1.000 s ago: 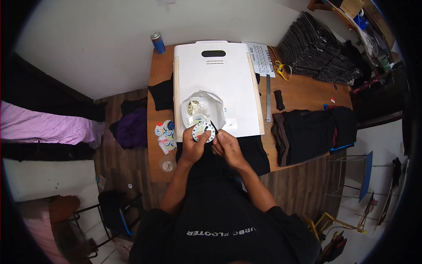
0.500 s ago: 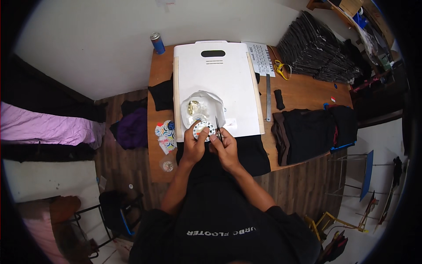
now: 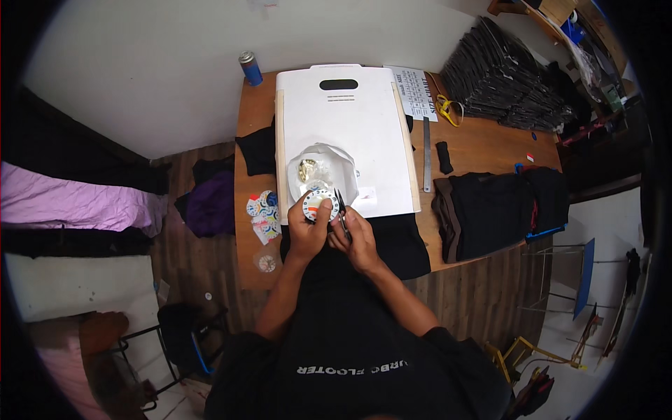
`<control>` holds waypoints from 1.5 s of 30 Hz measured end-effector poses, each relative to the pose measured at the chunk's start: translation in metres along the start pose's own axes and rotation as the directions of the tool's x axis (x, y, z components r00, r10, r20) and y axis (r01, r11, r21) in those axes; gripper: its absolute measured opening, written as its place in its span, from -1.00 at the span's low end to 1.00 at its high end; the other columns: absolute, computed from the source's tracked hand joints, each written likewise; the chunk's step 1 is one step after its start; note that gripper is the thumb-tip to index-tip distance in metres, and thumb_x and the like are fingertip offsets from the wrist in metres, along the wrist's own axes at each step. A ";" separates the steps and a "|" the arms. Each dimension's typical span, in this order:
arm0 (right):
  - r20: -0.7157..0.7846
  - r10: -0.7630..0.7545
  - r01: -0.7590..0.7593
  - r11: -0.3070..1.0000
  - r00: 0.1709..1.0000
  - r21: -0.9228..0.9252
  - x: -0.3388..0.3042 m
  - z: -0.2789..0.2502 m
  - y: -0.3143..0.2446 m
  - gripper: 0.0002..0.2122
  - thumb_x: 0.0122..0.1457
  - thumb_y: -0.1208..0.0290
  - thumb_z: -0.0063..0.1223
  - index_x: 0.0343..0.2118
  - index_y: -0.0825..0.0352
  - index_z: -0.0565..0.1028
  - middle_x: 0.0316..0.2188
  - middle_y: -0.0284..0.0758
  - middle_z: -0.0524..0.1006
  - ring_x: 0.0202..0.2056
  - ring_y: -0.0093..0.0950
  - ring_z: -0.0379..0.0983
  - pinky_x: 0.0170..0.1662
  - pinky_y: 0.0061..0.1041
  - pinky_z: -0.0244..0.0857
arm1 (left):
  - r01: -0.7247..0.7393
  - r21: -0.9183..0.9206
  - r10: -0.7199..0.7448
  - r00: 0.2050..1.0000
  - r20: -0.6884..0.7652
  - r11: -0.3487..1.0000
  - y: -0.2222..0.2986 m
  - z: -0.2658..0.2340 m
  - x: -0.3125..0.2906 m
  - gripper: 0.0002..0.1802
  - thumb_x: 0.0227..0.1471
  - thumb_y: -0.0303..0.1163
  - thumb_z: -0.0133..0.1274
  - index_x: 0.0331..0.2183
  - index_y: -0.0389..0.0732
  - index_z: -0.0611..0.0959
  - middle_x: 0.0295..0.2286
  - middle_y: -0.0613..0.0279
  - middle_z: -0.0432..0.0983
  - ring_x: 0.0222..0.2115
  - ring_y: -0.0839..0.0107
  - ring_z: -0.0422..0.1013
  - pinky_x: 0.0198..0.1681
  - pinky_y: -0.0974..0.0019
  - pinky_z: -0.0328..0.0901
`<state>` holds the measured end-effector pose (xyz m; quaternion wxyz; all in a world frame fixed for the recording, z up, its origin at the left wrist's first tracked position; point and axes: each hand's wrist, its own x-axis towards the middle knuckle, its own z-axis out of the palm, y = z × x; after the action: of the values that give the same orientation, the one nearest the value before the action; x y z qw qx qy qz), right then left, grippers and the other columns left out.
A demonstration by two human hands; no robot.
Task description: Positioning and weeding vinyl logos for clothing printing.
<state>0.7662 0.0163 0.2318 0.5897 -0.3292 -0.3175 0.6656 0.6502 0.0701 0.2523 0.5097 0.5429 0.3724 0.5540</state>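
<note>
Pinching a round printed patch [image 3: 317, 201] above the white board's [image 3: 381, 157] near edge: left hand [image 3: 305, 232]. Gripping dark scissors [image 3: 341, 201]: right hand [image 3: 360, 242], blades now closer to the patch's right rim, seemingly back in working position.

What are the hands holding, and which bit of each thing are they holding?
The left hand pinches a round patterned piece by its near side, thumb across its face. The right hand grips scissors at the handle end, which is mostly hidden.
</note>
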 end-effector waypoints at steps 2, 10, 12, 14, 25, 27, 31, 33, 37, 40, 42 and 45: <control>0.002 0.007 -0.007 1.000 1.000 -0.006 0.000 0.001 -0.001 -0.65 0.44 0.15 -0.40 -0.28 0.33 0.35 -0.72 -0.53 0.12 -0.73 -0.69 -0.07 -0.51 -0.61 0.02 | 0.017 -0.001 -0.017 1.000 0.004 1.000 0.000 0.000 -0.001 -0.85 0.20 -0.41 0.06 -0.37 -0.30 0.56 -0.51 0.35 0.52 -0.50 0.65 0.37 -0.43 0.50 0.27; -0.011 -0.008 0.008 1.000 1.000 -0.024 0.001 0.001 -0.003 -0.64 0.45 0.16 -0.40 -0.31 0.34 0.37 -0.74 -0.54 0.08 -0.73 -0.70 -0.11 -0.56 -0.63 -0.04 | -0.011 0.026 0.010 1.000 0.020 1.000 -0.005 -0.003 0.000 -0.84 0.16 -0.43 0.09 -0.33 -0.36 0.59 -0.51 0.27 0.54 -0.50 0.63 0.41 -0.45 0.49 0.31; -0.007 -0.018 0.018 0.999 1.000 -0.033 0.003 0.000 -0.002 -0.64 0.45 0.16 -0.40 -0.31 0.34 0.37 -0.74 -0.54 0.08 -0.73 -0.70 -0.11 -0.56 -0.63 -0.04 | -0.006 0.024 0.006 1.000 0.021 1.000 -0.005 -0.004 0.000 -0.84 0.16 -0.43 0.09 -0.33 -0.36 0.59 -0.51 0.27 0.54 -0.51 0.63 0.41 -0.45 0.49 0.31; -0.004 -0.028 0.028 0.999 1.000 -0.042 0.004 0.000 -0.001 -0.64 0.45 0.16 -0.40 -0.31 0.34 0.37 -0.74 -0.54 0.08 -0.72 -0.70 -0.11 -0.56 -0.63 -0.04 | -0.012 0.030 0.011 0.999 0.035 0.999 -0.005 -0.005 0.001 -0.83 0.16 -0.42 0.09 -0.33 -0.36 0.59 -0.51 0.27 0.54 -0.51 0.63 0.41 -0.45 0.49 0.31; 0.037 -0.024 0.029 0.991 0.999 -0.133 0.006 -0.007 -0.001 -0.65 0.44 0.13 -0.38 -0.36 0.29 0.33 -0.72 -0.52 0.11 -0.71 -0.68 -0.06 -0.51 -0.59 0.04 | -0.009 0.033 0.007 0.999 0.043 0.999 -0.002 -0.005 0.003 -0.84 0.18 -0.41 0.08 -0.37 -0.33 0.58 -0.53 0.32 0.51 -0.52 0.65 0.36 -0.46 0.49 0.27; 0.028 -0.018 0.021 0.992 0.999 -0.123 0.006 -0.007 0.001 -0.65 0.44 0.13 -0.37 -0.36 0.29 0.33 -0.72 -0.52 0.10 -0.71 -0.68 -0.06 -0.51 -0.59 0.03 | -0.010 0.038 0.009 0.999 0.039 0.999 -0.002 -0.005 0.003 -0.85 0.18 -0.41 0.08 -0.38 -0.31 0.57 -0.53 0.36 0.50 -0.51 0.67 0.34 -0.45 0.50 0.25; -0.009 -0.047 0.046 0.998 0.999 -0.044 0.007 -0.003 0.002 -0.65 0.45 0.14 -0.36 -0.35 0.31 0.34 -0.74 -0.56 0.06 -0.72 -0.71 -0.12 -0.57 -0.63 -0.09 | 0.009 0.019 -0.010 0.999 0.034 1.000 -0.004 -0.005 0.003 -0.85 0.18 -0.42 0.08 -0.35 -0.32 0.58 -0.51 0.35 0.51 -0.50 0.67 0.36 -0.44 0.50 0.26; -0.010 -0.033 0.033 0.999 0.999 -0.033 0.006 -0.004 0.000 -0.65 0.45 0.14 -0.36 -0.34 0.31 0.34 -0.74 -0.56 0.06 -0.72 -0.71 -0.12 -0.57 -0.62 -0.09 | 0.023 0.006 -0.023 0.999 0.037 1.000 -0.004 -0.005 0.003 -0.85 0.18 -0.42 0.08 -0.35 -0.32 0.59 -0.51 0.35 0.52 -0.50 0.67 0.36 -0.44 0.50 0.26; 0.001 -0.020 0.020 0.998 1.000 -0.061 0.007 -0.005 -0.005 -0.65 0.45 0.13 -0.37 -0.33 0.31 0.34 -0.75 -0.57 0.06 -0.73 -0.71 -0.13 -0.58 -0.62 -0.10 | 0.008 -0.017 -0.008 0.999 0.032 1.000 -0.006 -0.005 0.004 -0.84 0.17 -0.41 0.08 -0.35 -0.33 0.60 -0.52 0.32 0.53 -0.51 0.65 0.37 -0.45 0.50 0.27; 0.029 -0.007 0.008 0.999 1.000 -0.051 0.008 -0.005 -0.009 -0.65 0.45 0.14 -0.37 -0.32 0.31 0.35 -0.75 -0.57 0.06 -0.73 -0.71 -0.13 -0.59 -0.63 -0.11 | 0.005 0.004 -0.005 0.999 0.038 1.000 -0.007 -0.007 0.004 -0.83 0.16 -0.40 0.09 -0.36 -0.34 0.60 -0.53 0.30 0.53 -0.52 0.62 0.38 -0.46 0.48 0.28; 0.039 -0.009 0.012 0.998 0.999 -0.056 0.009 -0.005 -0.011 -0.66 0.45 0.15 -0.36 -0.32 0.31 0.35 -0.75 -0.57 0.07 -0.73 -0.71 -0.12 -0.59 -0.63 -0.12 | 0.006 0.021 -0.007 0.999 0.045 1.000 -0.006 -0.007 0.004 -0.82 0.16 -0.40 0.09 -0.36 -0.35 0.60 -0.53 0.30 0.53 -0.52 0.62 0.38 -0.45 0.48 0.28; 0.048 0.001 0.001 0.998 0.999 -0.060 0.008 -0.007 -0.011 -0.66 0.45 0.16 -0.36 -0.32 0.32 0.35 -0.75 -0.56 0.07 -0.74 -0.71 -0.12 -0.60 -0.63 -0.12 | 0.013 0.017 -0.014 0.998 0.062 1.000 -0.003 -0.006 0.003 -0.81 0.15 -0.39 0.10 -0.36 -0.36 0.60 -0.53 0.29 0.53 -0.52 0.62 0.38 -0.45 0.47 0.29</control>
<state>0.7771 0.0253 0.2359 0.5718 -0.3310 -0.3515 0.6633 0.6452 0.0750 0.2489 0.5203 0.5616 0.3646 0.5300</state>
